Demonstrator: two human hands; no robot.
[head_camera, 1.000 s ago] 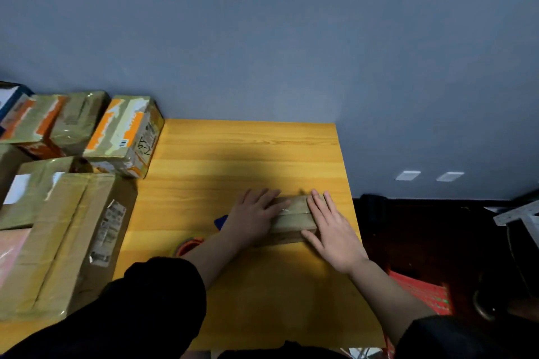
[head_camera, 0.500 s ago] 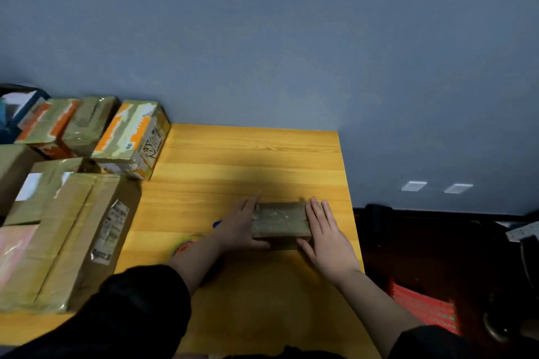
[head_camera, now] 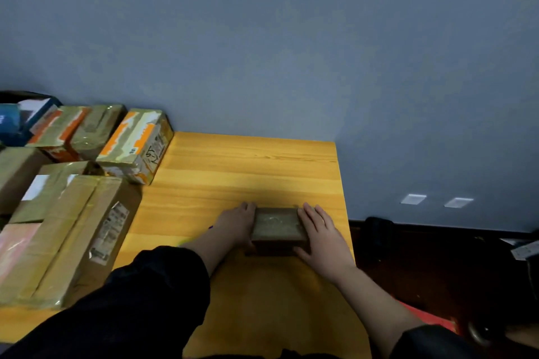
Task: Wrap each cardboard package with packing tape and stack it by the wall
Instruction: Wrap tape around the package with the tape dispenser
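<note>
At the far left, near 9 o'clock, part of a dark blue box (head_camera: 11, 125) shows at the wall (head_camera: 262, 38). Next to it stand taped packages with orange print (head_camera: 57, 132), and one more orange and cream package (head_camera: 135, 144) stands at the back left corner of the bench (head_camera: 248, 166), close to the wall. Its side carries handwritten marks which I cannot read. In front of these, toward 8 o'clock, lies a large brown carton (head_camera: 70, 242) with glossy tape along its top and a white printed label on its side. All these packages are rectangular, with wrinkled shiny tape.

The bench is yellow wood with a straight grain, and its back edge touches the blue-grey wall. A black sleeve (head_camera: 140, 300) covers the left forearm at 7 o'clock.

A little right of the centre, the small cardboard package (head_camera: 277, 226) lies flat on the bench, a low brown block with a dull taped top. The left hand (head_camera: 237, 223) presses against its left side, fingers extended along the edge. The right hand (head_camera: 319, 230) lies against its right side, fingers straight and slightly apart. Neither hand curls around it.

At 3 o'clock, two white wall plates (head_camera: 436, 200) sit low on the wall, above a dark floor (head_camera: 437, 265). Something red (head_camera: 428, 318) shows at 5 o'clock, too unclear to name.
</note>
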